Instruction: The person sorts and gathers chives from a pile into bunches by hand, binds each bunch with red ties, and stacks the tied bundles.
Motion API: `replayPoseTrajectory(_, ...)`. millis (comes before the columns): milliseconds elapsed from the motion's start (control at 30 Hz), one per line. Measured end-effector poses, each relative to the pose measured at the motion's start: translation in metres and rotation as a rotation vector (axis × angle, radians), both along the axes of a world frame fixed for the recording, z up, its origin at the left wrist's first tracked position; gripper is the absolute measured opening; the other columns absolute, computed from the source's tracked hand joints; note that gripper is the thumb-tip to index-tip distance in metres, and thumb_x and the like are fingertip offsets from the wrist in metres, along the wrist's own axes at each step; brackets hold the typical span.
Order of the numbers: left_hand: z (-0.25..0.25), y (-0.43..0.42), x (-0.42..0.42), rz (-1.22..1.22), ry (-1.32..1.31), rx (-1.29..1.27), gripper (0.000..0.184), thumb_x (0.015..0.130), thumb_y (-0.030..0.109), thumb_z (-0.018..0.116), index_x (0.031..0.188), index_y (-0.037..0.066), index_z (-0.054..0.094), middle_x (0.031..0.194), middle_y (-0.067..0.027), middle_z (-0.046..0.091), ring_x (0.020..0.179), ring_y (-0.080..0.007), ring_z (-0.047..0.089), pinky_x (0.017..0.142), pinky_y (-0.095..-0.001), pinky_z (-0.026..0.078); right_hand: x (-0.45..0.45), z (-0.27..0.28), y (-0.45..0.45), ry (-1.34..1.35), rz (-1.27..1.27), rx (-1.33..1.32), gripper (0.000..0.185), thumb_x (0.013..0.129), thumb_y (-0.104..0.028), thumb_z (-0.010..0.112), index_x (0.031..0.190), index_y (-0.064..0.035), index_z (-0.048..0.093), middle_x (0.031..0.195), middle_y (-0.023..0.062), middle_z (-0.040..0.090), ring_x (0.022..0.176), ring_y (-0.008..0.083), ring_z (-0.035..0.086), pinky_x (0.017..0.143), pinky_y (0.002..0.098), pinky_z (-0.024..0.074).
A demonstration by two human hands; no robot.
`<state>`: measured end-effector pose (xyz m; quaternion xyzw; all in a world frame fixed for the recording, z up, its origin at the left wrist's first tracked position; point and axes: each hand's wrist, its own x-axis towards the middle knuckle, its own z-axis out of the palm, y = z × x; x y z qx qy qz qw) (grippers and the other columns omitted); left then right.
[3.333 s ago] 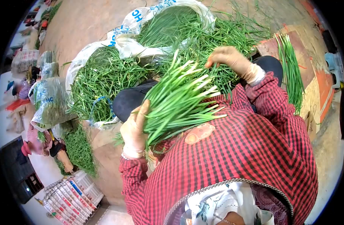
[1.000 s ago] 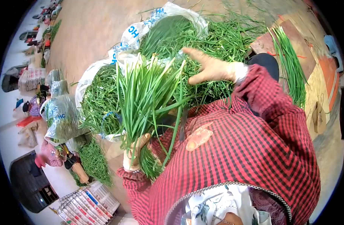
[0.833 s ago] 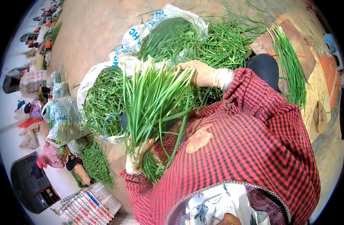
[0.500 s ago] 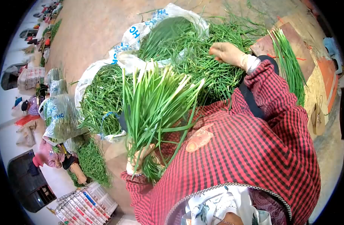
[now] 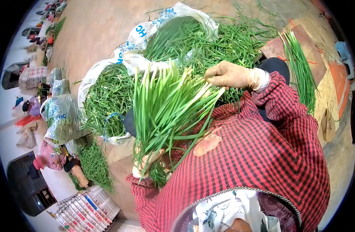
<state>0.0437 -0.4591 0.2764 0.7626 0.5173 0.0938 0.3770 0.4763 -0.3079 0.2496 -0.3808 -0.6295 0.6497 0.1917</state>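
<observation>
A thick bunch of garlic chives stands fanned out before my body, pale stalk ends up and green leaves hanging down. My left hand, in a light glove, is closed around its lower, leafy part; leaves cover some of the fingers. At the pale ends on the bunch's right side is my gloved right hand, its fingertips pinched on the stalk ends. Behind it lies a loose heap of cut greens. Two open plastic bags, one at the back and one nearer, hold more greens.
A neat bundle of chives lies on a brown board at the right, near a sandal. To the left are filled bags, another pile of greens, a co-worker and stacked white crates.
My right hand has come from above the heap leftward and down to the pale stalk ends. The bunch in my left hand has shifted slightly right.
</observation>
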Motion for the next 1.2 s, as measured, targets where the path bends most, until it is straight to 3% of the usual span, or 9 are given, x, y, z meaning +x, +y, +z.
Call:
replayPoseTrajectory(133,-0.001,0.001,0.004,0.030,-0.049,-0.018,0.029,0.088,0.009,0.064,0.117,0.007,0.064,0.104,-0.0079,0.069,0.097,-0.0192,0.065,0.087,-0.0315,0.052,0.048,-0.004,0.031,-0.178,-0.661,-0.045,0.027,0.092,-0.032,0.057,0.100,-0.0097,0.069,0.064,-0.0054,0.056,0.051,0.0038,0.044,0.048,0.0208,0.0382)
replayPoseTrajectory(333,-0.002,0.011,0.017,0.058,-0.107,-0.058,0.032,0.085,0.007,0.066,0.117,0.005,0.062,0.104,-0.0077,0.068,0.098,-0.0206,0.064,0.087,-0.0318,0.051,0.003,0.035,0.015,-0.146,-0.290,0.505,0.037,0.089,-0.041,0.060,0.108,-0.0097,0.069,0.089,0.0106,0.070,0.075,0.0189,0.067,0.071,0.0330,0.0533)
replayPoseTrajectory(467,-0.001,0.022,0.037,0.118,-0.212,-0.111,0.035,0.084,0.006,0.068,0.118,0.005,0.061,0.104,-0.0076,0.068,0.098,-0.0214,0.064,0.087,-0.0320,0.051,-0.035,0.060,0.007,-0.638,0.024,0.647,0.046,0.085,-0.052,0.059,0.104,-0.0112,0.070,0.086,0.0145,0.069,0.084,0.0351,0.065,0.076,0.0422,0.0520)
replayPoseTrajectory(800,0.015,0.031,0.071,0.351,-0.523,-0.336,0.038,0.082,0.002,0.070,0.118,0.001,0.057,0.107,-0.0073,0.066,0.099,-0.0201,0.063,0.085,-0.0296,0.051,0.005,0.039,0.014,0.213,-0.648,-0.015,0.024,0.087,-0.031,0.066,0.085,-0.0066,0.065,0.063,-0.0029,0.059,0.045,0.0020,0.047,0.042,0.0174,0.0362)
replayPoseTrajectory(867,0.022,0.035,0.071,0.327,-0.431,-0.262,0.035,0.081,0.001,0.069,0.115,0.001,0.058,0.107,-0.0075,0.066,0.097,-0.0179,0.063,0.082,-0.0284,0.051,0.042,0.018,0.027,0.047,-0.539,-0.063,0.037,0.086,-0.037,0.066,0.102,-0.0040,0.065,0.081,0.0065,0.067,0.065,0.0129,0.063,0.060,0.0239,0.0505)
replayPoseTrajectory(933,0.019,0.042,0.065,0.175,-0.255,-0.076,0.034,0.083,0.000,0.067,0.115,0.001,0.056,0.105,-0.0059,0.065,0.093,-0.0165,0.063,0.079,-0.0285,0.051,0.062,-0.045,0.022,-0.537,-0.391,0.545,0.063,0.085,-0.046,0.066,0.125,0.0014,0.055,0.113,0.0215,0.063,0.105,0.0287,0.061,0.093,0.0363,0.0480)
replayPoseTrajectory(967,0.016,0.046,0.063,0.114,-0.156,0.045,0.034,0.083,0.000,0.066,0.116,0.002,0.055,0.104,-0.0053,0.065,0.091,-0.0161,0.063,0.077,-0.0285,0.052,0.056,-0.039,0.009,-0.738,-0.257,0.369,0.083,0.085,-0.051,0.064,0.139,0.0060,0.039,0.140,0.0282,0.042,0.132,0.0351,0.040,0.111,0.0402,0.0312)
replayPoseTrajectory(1133,0.009,0.078,0.104,0.485,-0.558,0.071,0.064,0.080,-0.001,0.062,0.139,0.002,0.037,0.110,-0.0083,0.066,0.097,-0.0217,0.064,0.084,-0.0287,0.052,-0.002,-0.026,-0.006,0.001,0.044,-0.051,0.100,0.086,-0.062,0.056,0.146,0.0085,0.018,0.150,0.0269,0.027,0.140,0.0318,0.028,0.115,0.0391,0.0227)
replayPoseTrajectory(1200,0.014,0.099,0.132,0.285,-0.279,0.426,0.085,0.076,0.002,0.062,0.149,0.003,0.019,0.113,-0.0132,0.065,0.089,-0.0243,0.067,0.076,-0.0308,0.056,-0.024,-0.031,0.003,0.317,-0.023,-0.145,0.095,0.087,-0.059,0.058,0.149,-0.0002,0.016,0.146,0.0172,0.036,0.136,0.0256,0.035,0.112,0.0384,0.0289)
